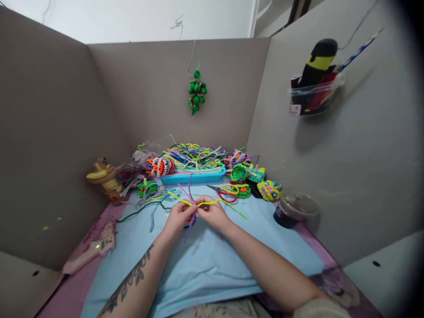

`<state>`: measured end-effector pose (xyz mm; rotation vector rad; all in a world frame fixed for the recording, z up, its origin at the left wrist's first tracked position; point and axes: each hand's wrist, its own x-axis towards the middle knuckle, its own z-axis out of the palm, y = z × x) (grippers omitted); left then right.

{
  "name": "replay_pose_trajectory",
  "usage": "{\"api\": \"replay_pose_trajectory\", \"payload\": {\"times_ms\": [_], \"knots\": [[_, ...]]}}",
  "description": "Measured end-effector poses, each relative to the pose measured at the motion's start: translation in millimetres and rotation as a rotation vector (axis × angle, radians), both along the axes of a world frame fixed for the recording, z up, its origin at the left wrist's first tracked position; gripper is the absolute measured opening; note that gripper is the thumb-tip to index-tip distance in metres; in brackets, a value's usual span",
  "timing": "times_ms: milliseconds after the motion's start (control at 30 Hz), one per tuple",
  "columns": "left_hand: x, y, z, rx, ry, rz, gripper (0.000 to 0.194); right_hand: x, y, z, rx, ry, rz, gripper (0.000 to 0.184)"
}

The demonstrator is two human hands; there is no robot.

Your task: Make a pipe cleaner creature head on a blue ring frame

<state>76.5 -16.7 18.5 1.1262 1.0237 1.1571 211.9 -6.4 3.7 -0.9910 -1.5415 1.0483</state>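
Observation:
Over the middle of the light blue cloth (pixel 228 260), my left hand (pixel 180 216) and my right hand (pixel 212 214) meet at their fingertips. Both pinch a bundle of crossed pipe cleaners (pixel 190 190), purple, yellow and pink, whose ends fan out around the fingers. Their crossing point is partly covered by my fingertips. Just beyond my right hand lie scissors (pixel 228 194) with red and yellow handles. A green pipe cleaner (pixel 239 211) rests on the cloth to the right of that hand. Loose blue and dark green pipe cleaners (pixel 153 216) lie left of my left hand.
A blue tray (pixel 195 178) heaped with pipe cleaners stands at the back. Finished pieces flank it, including a yellow one (pixel 268 191) and a striped one (pixel 161 166). A lidded cup (pixel 288 212) stands right, a pink glue gun (pixel 96 251) lies left. Grey panels (pixel 228 97) enclose three sides.

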Motion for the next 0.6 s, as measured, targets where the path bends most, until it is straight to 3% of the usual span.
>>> {"api": "replay_pose_trajectory", "payload": {"times_ms": [167,367,600], "knots": [[1.0,-0.9,1.3,-0.019,-0.021,0.017,0.022,1.6,2.1,-5.5,0.3,-0.22,-0.096,0.017],[-1.6,-0.1,3.2,-0.122,0.033,0.063,0.018,9.9,2.7,0.6,0.597,-0.473,0.083,0.018],[-7.2,2.2,1.9,-0.281,-0.029,-0.048,0.026,13.4,6.7,-4.3,0.948,-0.874,-0.047,0.021]]}}
